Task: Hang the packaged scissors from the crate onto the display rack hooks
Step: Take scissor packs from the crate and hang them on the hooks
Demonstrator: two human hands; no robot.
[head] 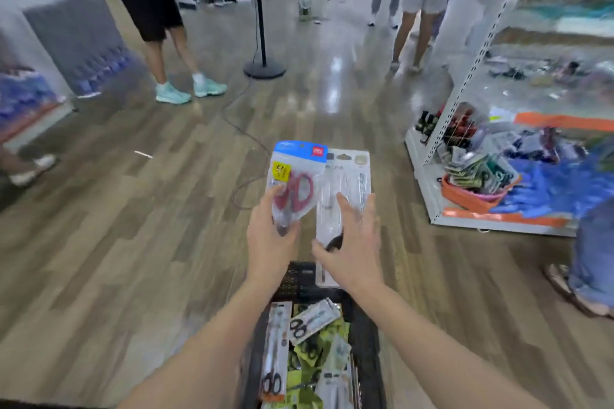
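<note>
Red-handled scissors pack [294, 183] pinched in left hand [270, 236], right hand [354, 242] gripping clear pack [345, 196]

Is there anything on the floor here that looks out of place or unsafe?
Yes. A black cable trails loosely across the wooden floor from the black stand toward the crate, a likely trip hazard. A small white scrap also lies on the floor at left.

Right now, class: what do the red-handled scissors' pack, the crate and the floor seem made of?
Red-handled scissors' pack: likely clear glossy plastic; the scissors show through.
Crate: probably black moulded plastic, with perforated walls.
Floor: wood-look planks, shiny; laminate or vinyl, unclear.
</note>
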